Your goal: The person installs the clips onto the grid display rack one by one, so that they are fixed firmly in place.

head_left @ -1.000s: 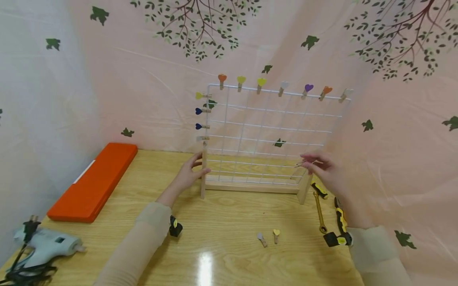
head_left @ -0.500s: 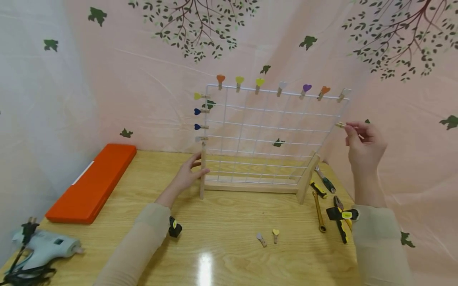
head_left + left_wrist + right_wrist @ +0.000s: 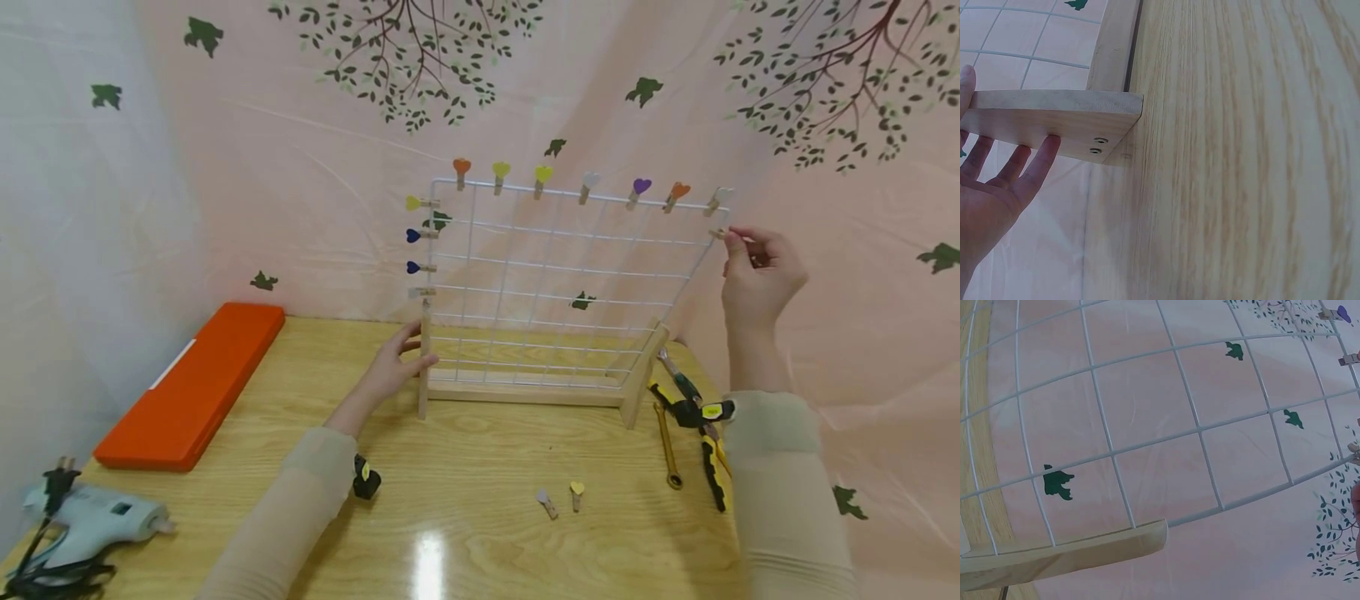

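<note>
A white wire grid stands upright in a wooden stand, with small heart clothespins along its top and left edges. My left hand holds the stand's left side piece; in the left wrist view the thumb lies on one face of this wooden board and the fingers on the other. Up at the grid's right edge, just below the top corner, my right hand pinches a clothespin by its outer end. Its heart is hidden by the fingers. The right wrist view catches only a sliver of that hand.
Two loose clothespins, one grey and one yellow, lie on the table in front. Right of the stand are a wrench and other hand tools. An orange case and a glue gun sit at left.
My right hand has risen from the stand's lower right to the grid's upper right edge, bringing the clothespin along. The left hand keeps its place on the stand.
</note>
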The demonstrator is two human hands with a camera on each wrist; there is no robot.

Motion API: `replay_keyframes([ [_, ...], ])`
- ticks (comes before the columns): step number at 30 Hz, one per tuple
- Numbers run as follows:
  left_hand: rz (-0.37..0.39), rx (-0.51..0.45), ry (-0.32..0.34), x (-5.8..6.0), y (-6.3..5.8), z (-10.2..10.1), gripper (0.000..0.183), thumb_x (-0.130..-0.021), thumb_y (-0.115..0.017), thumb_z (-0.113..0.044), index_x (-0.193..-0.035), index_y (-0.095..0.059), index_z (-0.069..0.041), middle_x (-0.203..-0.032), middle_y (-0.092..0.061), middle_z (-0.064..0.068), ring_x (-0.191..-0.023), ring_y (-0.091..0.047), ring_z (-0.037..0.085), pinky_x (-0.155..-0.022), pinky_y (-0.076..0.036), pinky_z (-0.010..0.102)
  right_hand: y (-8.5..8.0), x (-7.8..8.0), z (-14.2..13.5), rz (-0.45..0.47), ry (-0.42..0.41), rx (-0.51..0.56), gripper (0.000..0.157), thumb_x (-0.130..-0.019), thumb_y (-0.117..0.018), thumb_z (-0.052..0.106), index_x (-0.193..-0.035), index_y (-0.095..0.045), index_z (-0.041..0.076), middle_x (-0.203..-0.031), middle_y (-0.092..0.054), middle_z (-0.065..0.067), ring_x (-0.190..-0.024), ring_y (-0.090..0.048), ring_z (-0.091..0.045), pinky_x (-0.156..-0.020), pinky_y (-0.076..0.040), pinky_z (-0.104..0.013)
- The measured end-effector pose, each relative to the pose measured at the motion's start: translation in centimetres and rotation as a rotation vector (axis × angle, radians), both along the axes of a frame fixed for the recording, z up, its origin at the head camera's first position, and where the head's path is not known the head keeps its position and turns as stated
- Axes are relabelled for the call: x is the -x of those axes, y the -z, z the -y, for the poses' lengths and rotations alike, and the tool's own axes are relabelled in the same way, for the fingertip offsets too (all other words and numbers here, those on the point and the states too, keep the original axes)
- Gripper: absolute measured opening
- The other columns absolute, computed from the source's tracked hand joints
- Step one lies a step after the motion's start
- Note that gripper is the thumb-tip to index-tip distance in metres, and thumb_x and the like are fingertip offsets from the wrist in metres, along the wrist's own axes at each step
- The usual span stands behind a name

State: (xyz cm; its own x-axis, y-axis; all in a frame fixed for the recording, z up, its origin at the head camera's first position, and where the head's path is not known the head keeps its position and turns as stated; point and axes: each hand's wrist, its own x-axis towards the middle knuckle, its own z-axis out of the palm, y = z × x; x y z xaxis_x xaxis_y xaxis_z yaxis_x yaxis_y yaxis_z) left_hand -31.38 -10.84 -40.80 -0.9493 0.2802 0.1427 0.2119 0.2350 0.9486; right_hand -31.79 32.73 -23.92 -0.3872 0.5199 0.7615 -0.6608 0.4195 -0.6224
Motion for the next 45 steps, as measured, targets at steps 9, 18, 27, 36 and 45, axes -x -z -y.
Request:
replay_keyframes([
  [9, 0.005, -0.001, 0.001, 0.0, 0.0, 0.0, 0.071, -0.083, -0.063, -0.022, -0.142, -0.023, -0.018, -0.143, -0.026, 0.008, -0.126, -0.033, 0.031, -0.084, -0.048, 0.043, 0.2, -0.4, 0.2, 0.052, 0.035, -0.025, 0.02, -0.075, -0.071, 0.015, -0.09, -0.069, 0.002, -0.07, -0.058, 0.008, -0.052, -0.049, -0.001, -0.048, -0.038, -0.011],
  [18, -0.006, -0.007, 0.009, 0.0, 0.0, 0.1, 0.071, -0.083, -0.063, -0.022, -0.142, -0.023, -0.018, -0.143, -0.026, 0.009, -0.126, -0.033, 0.031, -0.084, -0.048, 0.043, 2.0, -3.6, 1.6, 0.063, 0.032, -0.227, 0.027, -0.074, -0.072, 0.015, -0.097, -0.066, 0.001, -0.076, -0.049, 0.004, -0.067, -0.043, -0.006, -0.052, -0.038, -0.008],
  [27, -0.015, -0.009, 0.009, 0.4, 0.4, 0.1, 0.072, -0.083, -0.064, -0.024, -0.142, -0.023, -0.019, -0.143, -0.026, 0.009, -0.126, -0.032, 0.032, -0.083, -0.049, 0.044, 8.1, -5.5, 3.7, 0.252, -0.293, -0.69, 0.029, -0.073, -0.069, -0.003, -0.101, -0.065, 0.003, -0.083, -0.054, -0.003, -0.068, -0.043, -0.009, -0.059, -0.04, -0.01],
  [36, -0.051, -0.016, -0.013, 2.0, 2.7, 0.5, 0.076, -0.078, -0.065, -0.038, -0.141, -0.025, -0.025, -0.142, -0.028, 0.004, -0.125, -0.035, 0.029, -0.081, -0.05, 0.04, 15.2, -6.6, 4.9, 0.43, -0.745, -1.026, 0.035, -0.075, -0.07, 0.009, -0.106, -0.061, 0.022, -0.088, -0.052, 0.01, -0.065, -0.041, -0.014, -0.05, -0.04, -0.02],
  [45, -0.045, -0.027, 0.006, 1.4, 1.9, 0.4, 0.071, -0.082, -0.064, -0.027, -0.141, -0.025, -0.021, -0.142, -0.028, 0.008, -0.125, -0.034, 0.032, -0.081, -0.05, 0.041, 20.0, -8.0, 5.4, 0.642, -1.067, -1.127, 0.031, -0.076, -0.069, 0.018, -0.105, -0.061, 0.013, -0.096, -0.056, -0.001, -0.065, -0.046, -0.02, -0.051, -0.043, -0.022],
])
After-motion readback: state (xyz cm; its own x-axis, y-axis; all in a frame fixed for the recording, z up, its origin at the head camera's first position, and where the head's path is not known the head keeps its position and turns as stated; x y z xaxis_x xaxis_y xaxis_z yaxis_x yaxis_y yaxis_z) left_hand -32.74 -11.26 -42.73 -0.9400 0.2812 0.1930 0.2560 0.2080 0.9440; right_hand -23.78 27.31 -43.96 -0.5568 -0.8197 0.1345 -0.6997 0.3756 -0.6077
